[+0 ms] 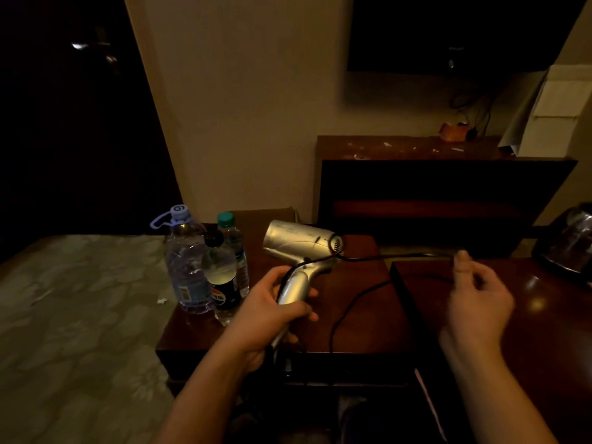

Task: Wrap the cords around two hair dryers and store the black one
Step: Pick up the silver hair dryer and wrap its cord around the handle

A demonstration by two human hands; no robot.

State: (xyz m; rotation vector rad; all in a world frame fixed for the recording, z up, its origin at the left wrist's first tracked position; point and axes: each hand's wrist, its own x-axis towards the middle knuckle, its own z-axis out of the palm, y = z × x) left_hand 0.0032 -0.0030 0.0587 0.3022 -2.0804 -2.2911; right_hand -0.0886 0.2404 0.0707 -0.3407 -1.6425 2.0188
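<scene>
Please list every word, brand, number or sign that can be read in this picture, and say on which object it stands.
Nothing reads with certainty.
On the cap of the large water bottle: one round mark, perhaps "6" or "9", unclear.
Its label: too small to read.
On the dark bottle: a red, white and blue logo, words blurred.
On the television: a small mark, blurred.
On the silver hair dryer and cord: none seen.

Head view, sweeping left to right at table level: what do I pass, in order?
Bed cover → large water bottle → dark-capped soda bottle → left hand gripping the silver hair dryer → black cord → right hand pinching it → kettle. The green-capped bottle overlaps the others, so it is skipped.
</scene>
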